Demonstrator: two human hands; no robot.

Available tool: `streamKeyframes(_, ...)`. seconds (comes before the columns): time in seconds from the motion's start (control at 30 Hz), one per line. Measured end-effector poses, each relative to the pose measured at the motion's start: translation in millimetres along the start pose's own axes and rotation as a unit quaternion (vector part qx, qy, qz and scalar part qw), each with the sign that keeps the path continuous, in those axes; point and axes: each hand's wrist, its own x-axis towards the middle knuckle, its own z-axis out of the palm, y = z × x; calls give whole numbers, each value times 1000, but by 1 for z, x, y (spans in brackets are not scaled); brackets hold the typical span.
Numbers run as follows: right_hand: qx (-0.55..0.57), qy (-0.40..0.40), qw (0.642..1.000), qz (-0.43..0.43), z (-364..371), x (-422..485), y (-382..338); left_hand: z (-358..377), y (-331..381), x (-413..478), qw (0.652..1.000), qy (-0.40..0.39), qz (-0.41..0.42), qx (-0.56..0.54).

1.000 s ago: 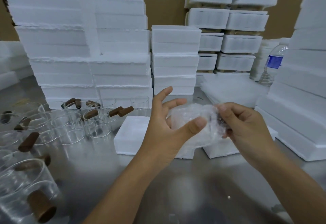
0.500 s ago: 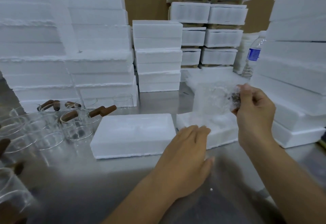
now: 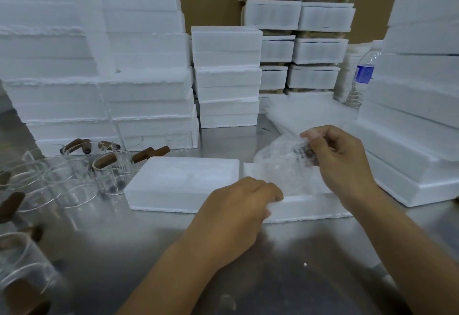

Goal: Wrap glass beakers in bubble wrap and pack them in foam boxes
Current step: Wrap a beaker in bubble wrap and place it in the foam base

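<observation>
My right hand [image 3: 340,160] grips a beaker wrapped in bubble wrap [image 3: 280,163] by its top, where a brown handle shows between the fingers. The bundle hangs low over an open foam box [image 3: 303,205] in front of me. My left hand [image 3: 238,205] rests on the near left corner of that box, fingers curled over its edge. A foam lid [image 3: 181,183] lies flat just left of the box. Several bare glass beakers with brown handles [image 3: 109,165] stand at the left on the steel table [image 3: 285,265].
Tall stacks of white foam boxes [image 3: 144,71] line the back and the right side [image 3: 422,91]. A pile of bubble wrap sheets [image 3: 298,113] lies behind the open box. A water bottle [image 3: 362,76] stands at the back right.
My left hand let go of the bundle and came down onto the foam box's corner. My right hand carried the wrapped beaker right and lowered it over the box.
</observation>
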Motion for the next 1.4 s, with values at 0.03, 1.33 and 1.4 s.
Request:
streamKeyframes(0.03,-3,-23,1000,2,1,-1,1,-2,0,0,1000,-3,-1,2)
streamKeyframes(1.33,-80,19,982,169,-36,10,21,-40,-39,-3,873,325,-351,-96)
streamKeyframes(1.4,-67,-2,975,213,-37,11,25,-43,-53,-11,862,266,-431,25)
